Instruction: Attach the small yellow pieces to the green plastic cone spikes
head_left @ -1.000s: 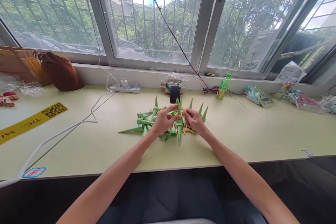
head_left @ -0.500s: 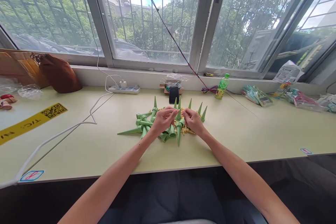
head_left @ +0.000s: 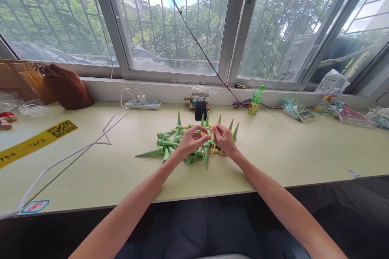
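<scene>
Head view, sole view: left hand (head_left: 191, 139) over the middle of the work area, thumb and forefinger apart with a gap between their tips; no piece made out there, so recorded as released. Right hand (head_left: 224, 138) just beside it, fingers curled in and thumb tip brought up to them as in a pinch; cannot tell whether a small part is held. Green cones (head_left: 167, 143) lie in a loose heap on the tabletop (head_left: 258, 153), left of and partly behind the left hand, tilted in several directions; one open-ended cone (head_left: 199, 155) faces the near edge. A further green spike (head_left: 206, 160) lies below the gap between the hands, tip toward the person. Behind and to the right, several upright green spikes (head_left: 231, 124) stand points up, apart from the heap. Small yellow pieces (head_left: 218, 151) are scattered under and around the right hand, partly hidden by it. Progress, by judgement: partway. The standing spikes look like a sorted or finished set, though whether yellow parts are fitted to them cannot be seen. The heap and the loose yellow pieces appear to be what is left, seemingly a sizeable share.
</scene>
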A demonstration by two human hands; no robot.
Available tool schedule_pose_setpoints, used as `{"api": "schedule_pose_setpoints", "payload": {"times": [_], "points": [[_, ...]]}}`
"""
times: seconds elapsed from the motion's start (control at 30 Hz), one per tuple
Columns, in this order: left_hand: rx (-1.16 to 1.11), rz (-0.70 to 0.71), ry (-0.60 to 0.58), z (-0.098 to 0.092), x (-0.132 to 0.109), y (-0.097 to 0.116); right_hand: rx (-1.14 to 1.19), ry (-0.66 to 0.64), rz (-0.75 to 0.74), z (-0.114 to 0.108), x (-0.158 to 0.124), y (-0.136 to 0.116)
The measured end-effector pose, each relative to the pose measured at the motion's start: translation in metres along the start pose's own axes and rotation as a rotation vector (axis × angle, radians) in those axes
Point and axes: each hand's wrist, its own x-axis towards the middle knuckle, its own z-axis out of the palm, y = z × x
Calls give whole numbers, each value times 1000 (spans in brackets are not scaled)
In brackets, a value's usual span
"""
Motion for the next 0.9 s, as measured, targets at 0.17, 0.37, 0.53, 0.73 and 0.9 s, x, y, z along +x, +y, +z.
{"api": "schedule_pose_setpoints", "payload": {"times": [0.17,0.37,0.53,0.73,0.9], "points": [[33,-42,-42,0,1,2,85,18,22,0,0,1],[100,-67,-61,1,2,-1,180,9,59,-1,0,-3],[215,33,-54,1,1,-6,243,10,71,-2,0,-5],[384,123,-33,0,-1,-8,304,0,67,-2,0,-6],[414,142,-20,1,-1,-9,329,-17,75,-3,1,-8]]}}
